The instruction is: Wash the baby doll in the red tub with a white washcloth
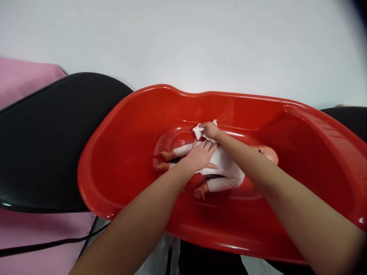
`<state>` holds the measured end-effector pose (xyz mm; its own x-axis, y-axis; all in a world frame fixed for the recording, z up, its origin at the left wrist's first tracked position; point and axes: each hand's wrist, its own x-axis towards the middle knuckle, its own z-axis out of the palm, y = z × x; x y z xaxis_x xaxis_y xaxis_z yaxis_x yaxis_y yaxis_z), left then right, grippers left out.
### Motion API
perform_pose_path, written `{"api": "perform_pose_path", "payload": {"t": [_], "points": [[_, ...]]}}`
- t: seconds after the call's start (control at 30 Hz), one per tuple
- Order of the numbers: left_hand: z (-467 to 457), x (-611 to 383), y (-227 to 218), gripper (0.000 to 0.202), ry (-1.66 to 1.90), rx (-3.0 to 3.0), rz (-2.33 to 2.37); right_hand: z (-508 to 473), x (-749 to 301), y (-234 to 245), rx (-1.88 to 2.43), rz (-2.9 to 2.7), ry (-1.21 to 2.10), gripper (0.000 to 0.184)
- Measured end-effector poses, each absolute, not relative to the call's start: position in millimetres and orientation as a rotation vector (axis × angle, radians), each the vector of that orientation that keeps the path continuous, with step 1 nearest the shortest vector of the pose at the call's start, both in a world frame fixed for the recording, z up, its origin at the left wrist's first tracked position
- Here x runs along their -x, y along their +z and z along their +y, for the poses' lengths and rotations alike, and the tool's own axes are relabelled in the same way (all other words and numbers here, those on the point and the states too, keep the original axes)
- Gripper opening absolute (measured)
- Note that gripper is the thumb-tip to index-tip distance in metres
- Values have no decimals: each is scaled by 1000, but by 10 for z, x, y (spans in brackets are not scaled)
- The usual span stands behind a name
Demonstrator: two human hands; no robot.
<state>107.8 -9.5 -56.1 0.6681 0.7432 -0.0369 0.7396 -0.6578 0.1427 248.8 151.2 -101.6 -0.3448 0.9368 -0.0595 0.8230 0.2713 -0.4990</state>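
A baby doll (pixel 226 164) with a white cloth body lies on its back in a red baby bathtub (pixel 114 152), its head toward the right and its feet toward the left. My left hand (pixel 200 156) rests flat on the doll's lower body, fingers spread. Just beyond it, my right hand (pixel 210 130) is closed around a crumpled white cloth (pixel 197 131) on the doll's far side. My right forearm crosses over the doll's chest and hides part of it and of the head. A little water seems to lie in the tub's bottom.
Black rounded surfaces stand left (pixel 51 145) and right (pixel 344 114) of the tub. Pink fabric (pixel 28 76) shows at the far left, with a black cable (pixel 57 241) below. Behind rises a pale wall (pixel 183 46).
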Motion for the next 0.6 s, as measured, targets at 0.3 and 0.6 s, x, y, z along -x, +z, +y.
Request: {"api": "perform_pose_path", "payload": {"t": [0.3, 0.6], "points": [[-97, -1098, -500, 90, 33, -2791, 1188, 1447, -2509, -974, 1628, -2196, 722, 30], [-82, -1097, -550, 90, 18, -2774, 1209, 1407, -2515, -928, 1475, -2112, 675, 33]]}}
